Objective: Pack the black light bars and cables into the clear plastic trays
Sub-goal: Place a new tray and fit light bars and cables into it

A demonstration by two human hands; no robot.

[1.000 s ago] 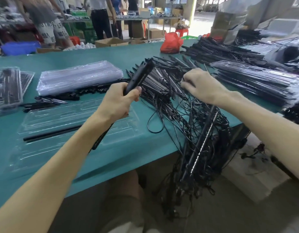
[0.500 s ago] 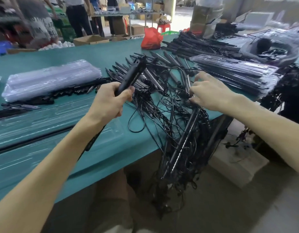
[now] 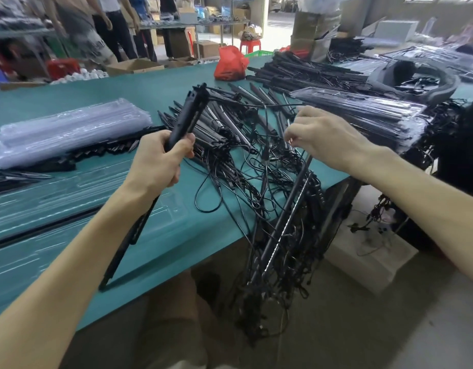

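Note:
My left hand [image 3: 160, 161] grips a small bundle of black light bars [image 3: 188, 114], tilted up over the green table [image 3: 139, 89]. My right hand [image 3: 325, 138] is curled over the tangled pile of black bars and cables [image 3: 243, 155] and pinches a thin cable there. Part of that pile hangs over the table's front edge, with one long bar [image 3: 288, 217] slanting down. A clear plastic tray [image 3: 70, 198] lies flat at the left front with one black bar [image 3: 43, 227] in it.
A stack of clear trays [image 3: 70, 131] sits at the left back. Filled trays [image 3: 363, 107] and more black bars [image 3: 304, 73] are piled at the right. A red bag [image 3: 230, 62] stands at the table's far edge. People stand behind the table.
My right hand has lifted slightly and pulled a cable up out of the pile. My left hand keeps its grip on the bars, and the view has shifted a little to the right.

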